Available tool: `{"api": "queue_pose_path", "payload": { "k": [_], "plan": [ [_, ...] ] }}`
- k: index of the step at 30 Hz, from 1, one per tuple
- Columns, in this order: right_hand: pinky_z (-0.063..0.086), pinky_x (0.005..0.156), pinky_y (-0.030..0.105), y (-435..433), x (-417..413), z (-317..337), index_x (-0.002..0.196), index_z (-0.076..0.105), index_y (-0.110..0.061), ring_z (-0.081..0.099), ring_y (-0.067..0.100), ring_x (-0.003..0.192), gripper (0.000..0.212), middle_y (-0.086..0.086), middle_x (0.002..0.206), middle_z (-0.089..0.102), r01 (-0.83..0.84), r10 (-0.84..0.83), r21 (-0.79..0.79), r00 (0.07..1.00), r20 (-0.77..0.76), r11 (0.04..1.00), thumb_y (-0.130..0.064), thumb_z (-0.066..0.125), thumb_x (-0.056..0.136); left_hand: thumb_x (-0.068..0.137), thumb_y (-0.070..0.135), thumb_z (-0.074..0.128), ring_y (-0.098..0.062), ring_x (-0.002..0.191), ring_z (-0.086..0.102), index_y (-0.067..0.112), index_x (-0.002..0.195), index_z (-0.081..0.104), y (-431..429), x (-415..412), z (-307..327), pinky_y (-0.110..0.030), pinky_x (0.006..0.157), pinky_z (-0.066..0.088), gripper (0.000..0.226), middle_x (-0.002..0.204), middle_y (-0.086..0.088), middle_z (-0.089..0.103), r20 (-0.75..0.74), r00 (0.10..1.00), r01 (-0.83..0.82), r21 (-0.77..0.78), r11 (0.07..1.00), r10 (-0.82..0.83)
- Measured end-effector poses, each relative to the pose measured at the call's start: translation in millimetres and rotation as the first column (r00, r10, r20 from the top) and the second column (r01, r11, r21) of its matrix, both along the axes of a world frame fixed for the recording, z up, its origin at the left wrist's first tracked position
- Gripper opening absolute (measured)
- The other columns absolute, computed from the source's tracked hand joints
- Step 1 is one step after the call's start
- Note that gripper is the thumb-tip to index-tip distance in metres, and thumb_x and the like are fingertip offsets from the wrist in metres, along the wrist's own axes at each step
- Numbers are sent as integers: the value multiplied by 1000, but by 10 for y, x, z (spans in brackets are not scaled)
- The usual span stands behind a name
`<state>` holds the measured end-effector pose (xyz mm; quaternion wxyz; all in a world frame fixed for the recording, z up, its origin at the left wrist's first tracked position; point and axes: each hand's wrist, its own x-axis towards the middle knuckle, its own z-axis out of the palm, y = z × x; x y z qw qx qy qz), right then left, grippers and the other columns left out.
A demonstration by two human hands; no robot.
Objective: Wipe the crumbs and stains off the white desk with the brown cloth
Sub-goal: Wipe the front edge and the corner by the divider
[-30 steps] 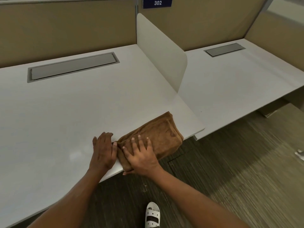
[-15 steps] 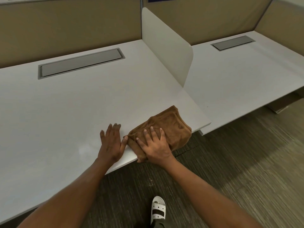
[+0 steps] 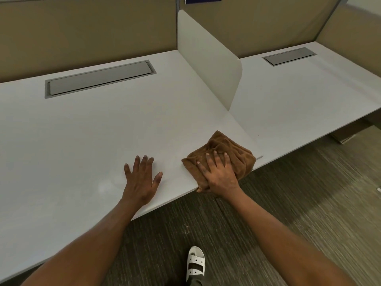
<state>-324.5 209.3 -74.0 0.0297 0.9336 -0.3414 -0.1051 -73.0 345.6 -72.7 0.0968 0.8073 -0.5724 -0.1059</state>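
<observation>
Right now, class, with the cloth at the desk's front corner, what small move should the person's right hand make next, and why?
Probably slide the folded brown cloth left along the front edge of the white desk. The right hand presses it flat at the near right corner, partly overhanging, while the left hand braces on unwiped surface beside it.
</observation>
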Motion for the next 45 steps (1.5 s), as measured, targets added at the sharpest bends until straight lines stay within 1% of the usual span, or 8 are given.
{"api": "queue_pose_path", "payload": {
  "k": [5, 13, 23, 30, 34, 39, 42, 45],
  "plan": [
    [22, 108, 68, -126, -176, 50, 143, 43, -18, 42, 52, 128, 98, 30, 140, 47, 60, -60, -27, 998, -16, 998, -85, 37, 72, 91, 58, 8, -25, 148, -4, 16, 149, 16, 10, 2, 10, -55, 117, -7, 73, 160, -9, 13, -3, 1000, -2, 6, 1000, 2],
    [25, 110, 65, -386, -529, 147, 144, 41, -17, 38, 50, 133, 103, 29, 144, 43, 146, -148, -70, 989, -25, 987, -80, 56, 65, 90, 57, 10, -26, 148, -2, 14, 149, 20, -8, -11, 33, -56, 117, -6, 73, 160, -10, 16, -10, 1000, -7, 5, 1000, 7],
    [24, 112, 64, -704, -800, 218, 146, 38, -13, 36, 48, 135, 109, 30, 145, 41, 159, -163, -77, 986, -47, 984, -80, 60, 63, 90, 59, 9, -28, 148, 1, 13, 147, 24, -32, -11, 42, -57, 117, -4, 74, 159, -11, 19, 11, 1000, -7, 13, 1000, 7],
    [16, 116, 60, -895, -920, 271, 154, 14, -19, 12, 43, 146, 112, 22, 158, 20, 151, -155, -47, 980, -122, 987, -76, 59, 69, 86, 62, 3, -28, 148, 3, 13, 146, 27, -32, -3, 41, -57, 117, -2, 81, 158, -11, 21, 9, 1000, -7, 1, 1000, 7],
    [21, 117, 55, -1055, -981, 349, 155, 1, -20, -2, 43, 147, 117, 21, 161, 7, 129, -122, 37, 983, -139, 991, -76, 60, 70, 87, 62, 5, -29, 148, 6, 13, 145, 29, -27, 4, 30, -57, 116, 0, 80, 157, -12, 23, 10, 1000, -13, -4, 1000, 13],
    [36, 108, 56, -1204, -1079, 390, 154, -3, -26, -10, 39, 147, 113, 17, 162, -8, 129, -119, 208, 991, -60, 970, -57, 72, 75, 88, 61, 8, -29, 147, 9, 12, 144, 31, -31, 1, 28, -57, 116, 2, 78, 157, -12, 25, 12, 1000, -22, -2, 1000, 22],
    [24, 116, 54, -1297, -1142, 377, 155, 7, -22, -4, 37, 148, 87, 19, 161, -7, 48, -50, 263, 999, 2, 963, -34, 64, 91, 87, 62, 8, -29, 147, 9, 11, 145, 30, -24, 5, 15, -57, 116, 2, 81, 157, -12, 24, 25, 999, -36, 19, 999, 36],
    [8, 121, 49, -1374, -1192, 357, 154, 19, -22, -5, 31, 150, 63, 10, 163, -3, 90, -160, 429, 978, 131, 899, -8, 46, 98, 87, 62, 8, -30, 147, 12, 9, 145, 32, -38, -7, 19, -58, 115, 5, 82, 156, -14, 26, 47, 998, -47, 34, 998, 45]
  ]
}}
